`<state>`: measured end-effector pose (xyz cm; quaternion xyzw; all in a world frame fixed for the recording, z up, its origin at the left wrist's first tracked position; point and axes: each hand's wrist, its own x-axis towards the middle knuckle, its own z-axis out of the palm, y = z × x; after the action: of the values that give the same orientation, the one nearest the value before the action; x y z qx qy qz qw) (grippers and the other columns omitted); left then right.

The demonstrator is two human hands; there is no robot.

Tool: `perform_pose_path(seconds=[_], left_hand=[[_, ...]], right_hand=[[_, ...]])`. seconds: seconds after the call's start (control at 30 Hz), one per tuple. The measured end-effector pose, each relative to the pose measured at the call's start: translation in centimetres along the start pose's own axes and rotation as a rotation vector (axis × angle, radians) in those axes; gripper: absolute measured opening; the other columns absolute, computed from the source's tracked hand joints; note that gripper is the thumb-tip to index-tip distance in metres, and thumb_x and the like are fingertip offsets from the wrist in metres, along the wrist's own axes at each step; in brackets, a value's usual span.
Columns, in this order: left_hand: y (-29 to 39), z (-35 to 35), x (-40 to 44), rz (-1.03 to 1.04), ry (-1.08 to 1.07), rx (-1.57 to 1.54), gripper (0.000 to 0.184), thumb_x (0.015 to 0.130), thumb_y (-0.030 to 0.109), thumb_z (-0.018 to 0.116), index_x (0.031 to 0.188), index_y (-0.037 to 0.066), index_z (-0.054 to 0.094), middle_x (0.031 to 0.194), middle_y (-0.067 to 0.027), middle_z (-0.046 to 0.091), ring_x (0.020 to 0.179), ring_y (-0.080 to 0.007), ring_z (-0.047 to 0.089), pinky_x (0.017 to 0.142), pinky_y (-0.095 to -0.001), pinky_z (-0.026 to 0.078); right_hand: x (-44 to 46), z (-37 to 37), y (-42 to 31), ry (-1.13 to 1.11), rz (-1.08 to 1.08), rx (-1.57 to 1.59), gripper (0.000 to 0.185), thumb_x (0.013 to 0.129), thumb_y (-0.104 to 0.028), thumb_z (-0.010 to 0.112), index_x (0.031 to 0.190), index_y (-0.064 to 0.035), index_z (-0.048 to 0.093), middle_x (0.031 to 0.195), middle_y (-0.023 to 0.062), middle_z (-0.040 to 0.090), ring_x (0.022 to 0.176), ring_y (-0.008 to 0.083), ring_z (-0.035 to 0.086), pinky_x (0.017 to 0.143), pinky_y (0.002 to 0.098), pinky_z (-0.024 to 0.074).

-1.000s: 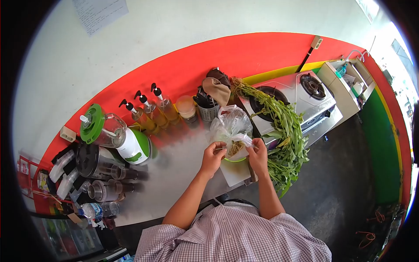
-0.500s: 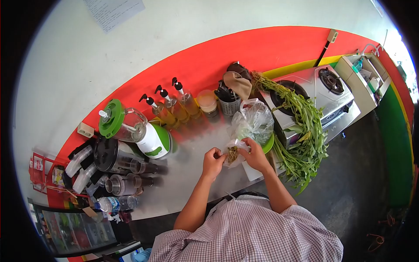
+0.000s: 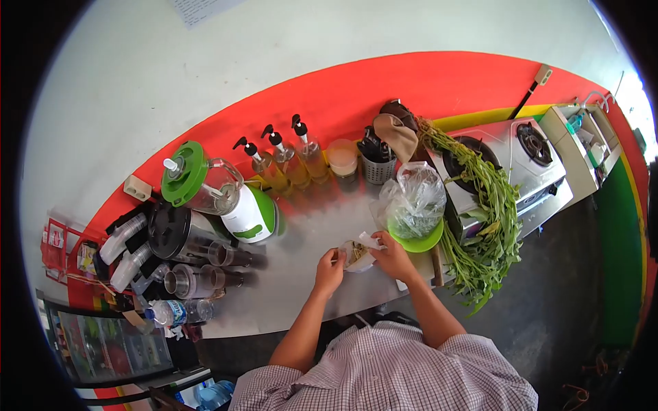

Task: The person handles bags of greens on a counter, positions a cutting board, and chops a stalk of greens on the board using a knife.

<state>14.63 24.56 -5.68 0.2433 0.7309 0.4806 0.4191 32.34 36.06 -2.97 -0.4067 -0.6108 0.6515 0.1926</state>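
Note:
Between my hands is a small clear plastic bag [image 3: 356, 255] holding brownish, dried plant bits. My left hand [image 3: 330, 272] pinches its left edge. My right hand [image 3: 392, 257] grips the opposite side, where a whitish flap of the bag sticks up by the thumb. Just beyond my right hand a green bowl [image 3: 419, 241] stands on the counter, with a larger clear plastic bag [image 3: 416, 198] resting in it. Part of a white board [image 3: 401, 284] shows under my right wrist.
Leafy green stems [image 3: 497, 219] lie over the gas stove [image 3: 531, 175] at right. Pump bottles [image 3: 291, 161] and a utensil holder [image 3: 378, 170] line the wall. A blender [image 3: 240, 209], cups [image 3: 192, 279] and a water bottle [image 3: 179, 312] stand at left on the metal counter [image 3: 295, 288].
The bag's mouth is spread wider and my hands sit slightly farther apart. My view has shifted, and more of the green bowl shows.

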Motion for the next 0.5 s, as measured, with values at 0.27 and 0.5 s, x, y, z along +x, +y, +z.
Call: perform_pose_path(seconds=[0.27, 0.5], left_hand=[[4.0, 1.6, 9.0, 0.3, 0.12, -0.001, 0.027, 0.093, 0.004, 0.063, 0.119, -0.004, 0.064, 0.111, -0.0185, 0.071, 0.102, -0.0278, 0.07, 0.092, -0.0357, 0.053], [3.6, 4.0, 14.7, 0.263, 0.246, 0.021, 0.032, 0.087, 0.006, 0.067, 0.118, -0.002, 0.062, 0.115, -0.0203, 0.066, 0.109, -0.0336, 0.065, 0.096, -0.0396, 0.05]], right_hand=[[7.0, 1.4, -3.0, 0.015, -0.386, -0.49, 0.074, 0.084, -0.008, 0.073, 0.147, -0.002, 0.034, 0.14, 0.0329, 0.048, 0.124, 0.0502, 0.054, 0.096, 0.0466, 0.0508], [13.2, 1.3, -1.0, 0.221, -0.419, -0.65, 0.095, 0.082, -0.006, 0.074, 0.157, -0.0022, 0.016, 0.152, 0.0305, 0.037, 0.138, 0.0457, 0.044, 0.104, 0.0471, 0.0477]])
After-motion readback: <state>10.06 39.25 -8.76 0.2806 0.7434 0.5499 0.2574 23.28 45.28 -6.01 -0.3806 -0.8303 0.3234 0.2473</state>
